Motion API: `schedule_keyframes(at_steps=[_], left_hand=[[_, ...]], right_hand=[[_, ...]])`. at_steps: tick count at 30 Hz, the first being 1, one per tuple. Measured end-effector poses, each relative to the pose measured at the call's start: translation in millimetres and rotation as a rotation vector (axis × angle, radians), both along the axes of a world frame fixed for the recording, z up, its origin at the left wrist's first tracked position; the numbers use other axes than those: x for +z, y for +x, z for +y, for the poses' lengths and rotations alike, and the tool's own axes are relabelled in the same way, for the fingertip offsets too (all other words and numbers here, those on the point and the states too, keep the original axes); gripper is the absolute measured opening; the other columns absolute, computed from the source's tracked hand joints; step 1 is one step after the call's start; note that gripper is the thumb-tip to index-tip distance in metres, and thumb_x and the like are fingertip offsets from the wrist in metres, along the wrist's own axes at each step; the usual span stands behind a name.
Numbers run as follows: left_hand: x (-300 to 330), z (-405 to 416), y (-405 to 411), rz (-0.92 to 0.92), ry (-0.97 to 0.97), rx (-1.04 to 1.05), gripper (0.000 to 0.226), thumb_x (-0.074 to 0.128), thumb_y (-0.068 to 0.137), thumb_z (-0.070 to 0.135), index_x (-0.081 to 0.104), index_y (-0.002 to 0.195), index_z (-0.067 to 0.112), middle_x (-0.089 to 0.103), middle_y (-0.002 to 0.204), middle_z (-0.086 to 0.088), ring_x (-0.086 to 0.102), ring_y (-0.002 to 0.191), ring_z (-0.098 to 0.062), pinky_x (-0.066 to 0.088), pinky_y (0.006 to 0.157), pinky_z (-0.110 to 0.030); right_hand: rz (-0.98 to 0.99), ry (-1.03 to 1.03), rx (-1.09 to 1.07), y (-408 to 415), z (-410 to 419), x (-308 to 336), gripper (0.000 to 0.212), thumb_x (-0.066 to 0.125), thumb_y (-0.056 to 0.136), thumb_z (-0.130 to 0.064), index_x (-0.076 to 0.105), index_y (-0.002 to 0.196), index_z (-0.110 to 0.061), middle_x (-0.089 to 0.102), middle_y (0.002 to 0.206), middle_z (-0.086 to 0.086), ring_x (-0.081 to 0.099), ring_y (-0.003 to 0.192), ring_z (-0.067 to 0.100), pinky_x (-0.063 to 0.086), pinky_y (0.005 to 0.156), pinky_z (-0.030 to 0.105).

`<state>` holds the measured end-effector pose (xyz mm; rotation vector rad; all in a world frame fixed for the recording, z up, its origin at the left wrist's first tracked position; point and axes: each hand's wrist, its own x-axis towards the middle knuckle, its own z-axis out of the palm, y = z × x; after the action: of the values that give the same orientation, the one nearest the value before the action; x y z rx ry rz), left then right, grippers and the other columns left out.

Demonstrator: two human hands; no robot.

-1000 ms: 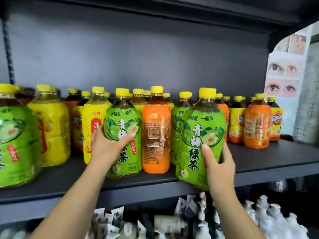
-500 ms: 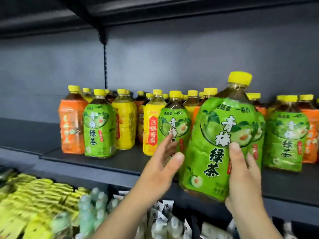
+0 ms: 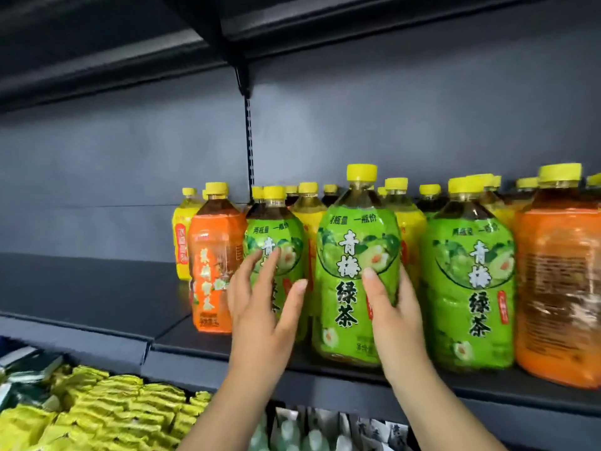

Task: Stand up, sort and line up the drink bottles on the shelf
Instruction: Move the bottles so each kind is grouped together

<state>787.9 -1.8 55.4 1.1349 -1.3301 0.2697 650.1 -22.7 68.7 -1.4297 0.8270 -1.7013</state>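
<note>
My right hand (image 3: 395, 315) is wrapped around the lower right side of a green bottle (image 3: 356, 271) at the centre of the frame, thumb pressed on the front label and the other fingers hidden behind it. The bottle is upright with its base at the front edge of the shelf (image 3: 97, 307); I cannot tell whether it rests on the shelf or is lifted just clear.

My left hand (image 3: 263, 307) is spread open, gripping nothing, fingers splayed in front of a second green bottle (image 3: 276, 242) just left of the held one. The fingertips overlap its label, but I cannot tell whether they touch it.

Left of that stands an orange bottle (image 3: 216, 271), near the shelf's front, with a yellow bottle (image 3: 183, 239) behind it and further left. To the right of the held bottle I see a third green bottle (image 3: 471, 288), then a large orange bottle (image 3: 562, 294) at the right edge of the frame, both upright. More yellow-capped bottles crowd the back row behind these.

The left half of the shelf is bare dark metal. In the lower left of the frame, on the level below, lie yellow packets (image 3: 97, 411); pale packets sit blurred at bottom centre.
</note>
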Motion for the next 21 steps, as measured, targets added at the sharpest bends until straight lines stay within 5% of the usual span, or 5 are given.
schedule_keyframes(at_steps=[4,7,12,15,21], left_hand=[[-6.9,-29.5,33.0,-0.006,0.034,0.098,0.080,0.030,0.069,0.081,0.008,0.135,0.041,0.016,0.153,-0.002,0.009,0.140,-0.015,0.006,0.111,-0.032],[-15.3,-48.0,38.6,-0.075,0.090,0.184,0.092,0.015,0.075,0.082,0.009,0.143,0.020,0.022,0.152,-0.012,0.004,0.138,-0.017,0.006,0.111,-0.043],[-12.1,-50.6,30.5,-0.036,0.120,0.172,0.093,0.008,0.074,0.081,0.008,0.144,0.019,0.022,0.152,-0.011,0.012,0.137,-0.019,0.010,0.110,-0.046],[-8.5,-47.8,30.9,0.015,0.126,0.071,0.096,0.011,0.069,0.085,0.012,0.143,0.023,0.024,0.152,-0.011,0.019,0.137,-0.032,0.011,0.109,-0.038],[3.7,-46.8,26.1,0.180,0.108,-0.064,0.108,0.038,0.055,0.073,0.018,0.145,0.015,0.029,0.139,-0.014,0.025,0.132,-0.024,0.016,0.102,-0.026]], right_hand=[[0.110,0.050,-0.013,15.5,-11.8,-5.4,0.061,0.053,0.085,-0.038,0.031,0.141,-0.028,0.039,0.126,-0.018,0.029,0.114,-0.003,0.020,0.094,0.016],[0.187,0.057,-0.019,22.5,-15.0,-4.3,0.076,0.047,0.076,-0.051,0.023,0.145,-0.027,0.035,0.144,-0.011,0.027,0.118,-0.003,0.019,0.098,0.017],[0.269,0.081,-0.014,19.1,-17.0,-1.9,0.094,0.040,0.060,-0.062,0.014,0.145,-0.032,0.026,0.148,-0.012,0.023,0.124,-0.002,0.017,0.102,0.020],[0.308,0.078,-0.010,15.7,-17.2,-2.2,0.096,0.040,0.058,-0.065,0.013,0.145,-0.035,0.022,0.150,-0.014,0.020,0.134,0.003,0.015,0.106,0.023],[0.404,-0.005,-0.114,4.2,-15.5,-1.1,0.083,0.044,0.071,-0.062,0.018,0.145,-0.034,0.034,0.135,-0.024,0.030,0.124,-0.004,0.020,0.103,0.016]])
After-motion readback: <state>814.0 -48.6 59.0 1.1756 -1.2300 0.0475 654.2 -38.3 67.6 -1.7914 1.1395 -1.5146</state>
